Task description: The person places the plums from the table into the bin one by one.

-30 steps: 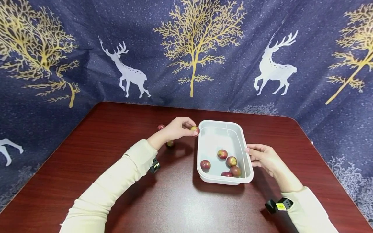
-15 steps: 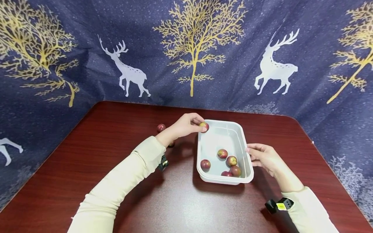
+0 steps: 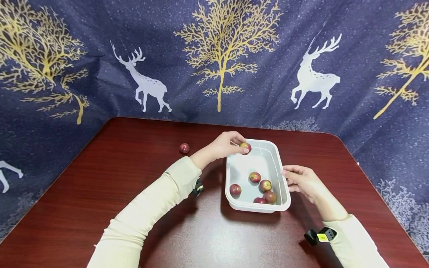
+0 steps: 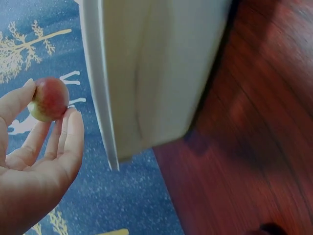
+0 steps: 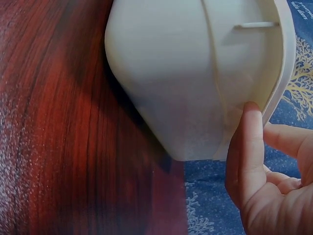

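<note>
My left hand (image 3: pixel 227 145) pinches a small round red-and-green fruit (image 3: pixel 246 147), plum-like, between thumb and fingertips. In the left wrist view that fruit (image 4: pixel 50 99) shows a red top and a yellow-green side. It is over the far left part of a white plastic container (image 3: pixel 229 167). Several similar fruits (image 3: pixel 266 185) lie on the container's floor toward the near end. At the right side my right hand (image 3: pixel 305 182) pinches the rim, thumb on top; in the right wrist view a finger (image 5: pixel 252 147) lies against the outer wall (image 5: pixel 166 83).
One more red fruit (image 3: pixel 184 148) sits on the dark red wooden table (image 3: pixel 140 149), left of the container. A dark blue cloth (image 3: pixel 187 44) with deer and trees hangs behind the table. My left forearm (image 3: pixel 161 208) crosses the table's near left part.
My left hand has moved right with its fruit, from beside the container to over it. A second loose fruit on the table is now hidden behind that arm. The right hand has stayed put.
</note>
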Action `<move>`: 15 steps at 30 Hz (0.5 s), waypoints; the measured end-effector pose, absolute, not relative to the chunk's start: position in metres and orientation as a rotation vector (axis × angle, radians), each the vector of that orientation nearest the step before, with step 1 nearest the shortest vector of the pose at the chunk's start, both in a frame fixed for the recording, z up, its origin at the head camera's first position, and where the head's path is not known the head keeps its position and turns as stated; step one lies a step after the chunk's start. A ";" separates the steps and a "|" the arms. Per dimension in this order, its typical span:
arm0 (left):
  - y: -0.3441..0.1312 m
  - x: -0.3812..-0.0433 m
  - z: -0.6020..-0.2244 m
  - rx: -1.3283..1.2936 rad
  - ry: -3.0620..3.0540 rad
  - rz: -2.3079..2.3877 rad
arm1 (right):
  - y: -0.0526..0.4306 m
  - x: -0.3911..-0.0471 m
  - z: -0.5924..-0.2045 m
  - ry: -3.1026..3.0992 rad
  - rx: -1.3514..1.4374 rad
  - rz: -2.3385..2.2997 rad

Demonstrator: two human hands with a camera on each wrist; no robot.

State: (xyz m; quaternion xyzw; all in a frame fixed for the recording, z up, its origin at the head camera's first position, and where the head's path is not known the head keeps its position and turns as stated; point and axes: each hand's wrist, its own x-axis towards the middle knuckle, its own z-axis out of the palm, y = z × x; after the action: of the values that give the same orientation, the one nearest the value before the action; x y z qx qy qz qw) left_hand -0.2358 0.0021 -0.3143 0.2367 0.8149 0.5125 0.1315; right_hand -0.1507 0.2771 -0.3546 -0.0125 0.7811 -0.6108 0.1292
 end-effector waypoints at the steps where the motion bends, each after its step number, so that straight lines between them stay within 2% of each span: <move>1: 0.005 -0.236 -0.314 0.692 2.362 1.479 | 0.277 -0.151 -0.355 2.271 -0.036 -1.777; 15: 0.036 -0.228 -0.326 0.650 2.250 1.502 | 0.276 -0.150 -0.354 2.249 -0.040 -1.806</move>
State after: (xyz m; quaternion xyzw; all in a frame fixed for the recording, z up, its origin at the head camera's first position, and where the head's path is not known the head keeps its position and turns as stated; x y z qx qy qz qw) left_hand -0.2284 0.0361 -0.3257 0.2300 0.7957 0.5311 0.1785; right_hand -0.1499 0.2757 -0.3542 -0.0138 0.7732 -0.6209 0.1283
